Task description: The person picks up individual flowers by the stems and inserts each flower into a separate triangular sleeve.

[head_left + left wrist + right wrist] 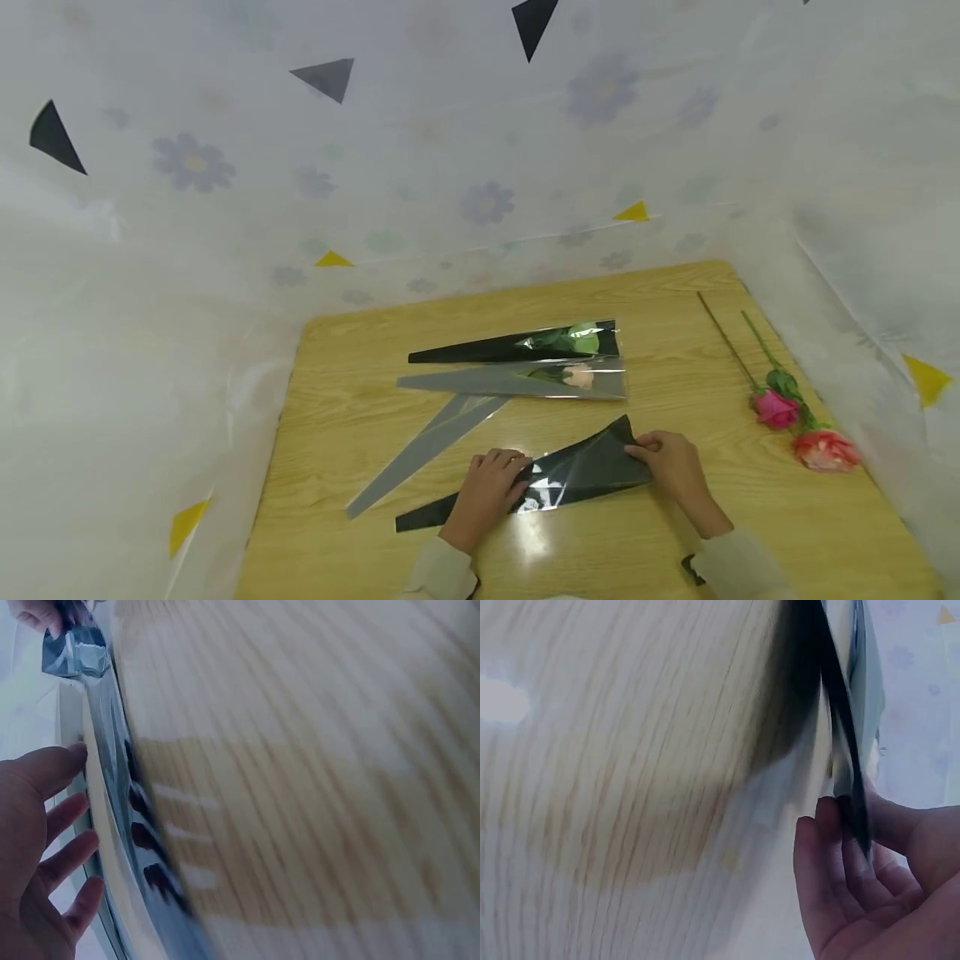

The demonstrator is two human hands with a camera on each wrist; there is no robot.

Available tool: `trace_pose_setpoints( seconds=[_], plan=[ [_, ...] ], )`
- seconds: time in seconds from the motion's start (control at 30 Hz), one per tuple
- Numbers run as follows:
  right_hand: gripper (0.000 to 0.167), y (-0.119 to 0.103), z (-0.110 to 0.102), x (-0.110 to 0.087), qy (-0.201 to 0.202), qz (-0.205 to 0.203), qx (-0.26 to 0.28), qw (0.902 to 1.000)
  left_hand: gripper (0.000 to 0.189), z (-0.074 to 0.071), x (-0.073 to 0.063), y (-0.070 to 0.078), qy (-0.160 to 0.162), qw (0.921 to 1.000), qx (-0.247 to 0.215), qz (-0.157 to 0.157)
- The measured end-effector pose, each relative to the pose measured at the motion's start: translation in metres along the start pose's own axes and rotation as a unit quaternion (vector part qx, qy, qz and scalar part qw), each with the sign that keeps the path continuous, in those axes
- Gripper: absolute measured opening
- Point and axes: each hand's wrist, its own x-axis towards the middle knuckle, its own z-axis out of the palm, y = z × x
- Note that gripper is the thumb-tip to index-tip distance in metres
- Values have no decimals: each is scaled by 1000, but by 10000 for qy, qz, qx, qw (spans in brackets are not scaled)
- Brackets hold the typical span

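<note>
A black flower sleeve [592,465] with a glossy clear front lies aslant near the front of the table, its wide end at the right. My right hand [672,468] pinches that wide end between thumb and fingers, and the edge is lifted off the wood in the right wrist view. My left hand [487,492] lies over the sleeve's middle in the head view. In the left wrist view, the loosely bent fingers [71,859] of this hand are beside the sleeve and show as dark reflections in it. No flower shows inside this sleeve.
Behind it lie a black sleeve with a pale green flower [585,338], a grey sleeve with a pale pink flower [577,377] and another grey sleeve [420,462]. At the right lie a pink rose [776,409] and a coral flower [825,451]. Patterned sheeting surrounds the table.
</note>
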Motion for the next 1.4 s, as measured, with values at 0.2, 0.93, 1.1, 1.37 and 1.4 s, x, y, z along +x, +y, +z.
trace_pose_setpoints(
  seconds=[0.2,0.93,1.1,1.37,1.4],
  plan=[
    [16,-15,-3,-13,735,-323,143,9967,66,5,6,14,-35,9997,-234,-90],
    [10,-44,-13,-27,1806,-1598,-816,9670,104,20,18,28,-811,9950,-265,-513],
    [7,-45,-15,-25,1721,-1738,-1275,9612,99,22,17,28,-707,9960,-99,-542],
    [13,-45,-26,-20,1145,-1358,-1060,9784,87,21,15,28,-697,9962,-66,-523],
    [15,-46,-28,-19,950,-1217,-982,9831,86,21,15,27,-722,9959,-87,-536]
  ],
)
